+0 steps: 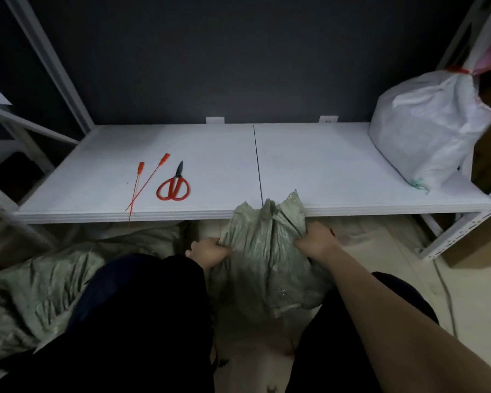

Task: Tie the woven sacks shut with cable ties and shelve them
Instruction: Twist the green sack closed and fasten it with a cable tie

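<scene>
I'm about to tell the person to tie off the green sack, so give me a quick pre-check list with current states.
1. Sack held by both hands: ok. The left hand and right hand each grip a side of the green sack.
2. Mouth gathered into one neck: not ok. The top edges stand apart, loosely bunched.
3. Cable ties available: ok. Two red cable ties lie on the shelf, left of the sack.
4. Scissors at hand: ok. The red scissors lie beside the ties.
5. A hand free to fetch a tie: not ok. Both are on the sack.
6. Shelf space: ok. Only the tied white sack sits at the right end.
</scene>
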